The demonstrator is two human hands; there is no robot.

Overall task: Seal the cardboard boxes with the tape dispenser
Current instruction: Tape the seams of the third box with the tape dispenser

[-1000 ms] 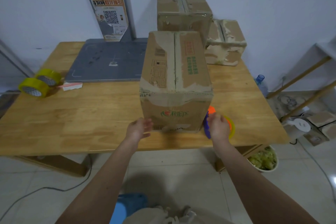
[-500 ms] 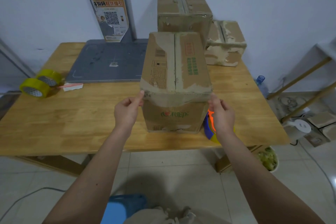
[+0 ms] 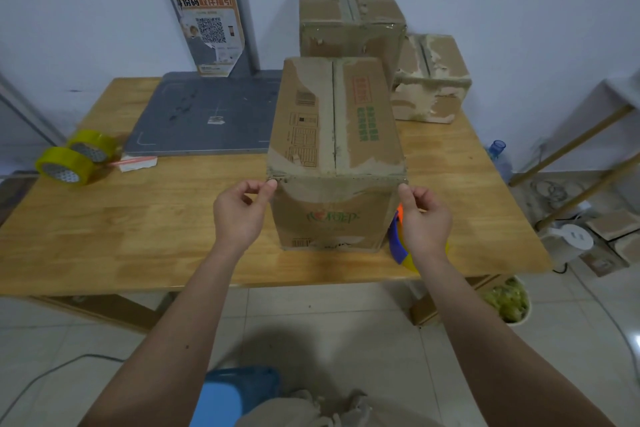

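A tall cardboard box [image 3: 332,121] stands on the wooden table [image 3: 138,218] near its front edge, its top flaps closed along a taped centre seam. My left hand [image 3: 239,211] pinches the box's near top-left corner with thumb and forefinger. My right hand [image 3: 424,218] has curled fingers, and its thumb and forefinger pinch the near top-right corner. The blue, orange and yellow tape dispenser [image 3: 396,243] lies on the table at the box's lower right, mostly hidden behind my right hand.
Two worn taped boxes, one larger [image 3: 349,17] and one smaller [image 3: 429,80], stand at the back by the wall. Two yellow tape rolls [image 3: 65,166] lie at the table's left edge, beside a grey mat [image 3: 204,118]. A blue stool [image 3: 235,395] is below me.
Both hands rose from the box's base to its near top corners. The right hand came off the tape dispenser, which now lies on the table. The box has not moved.
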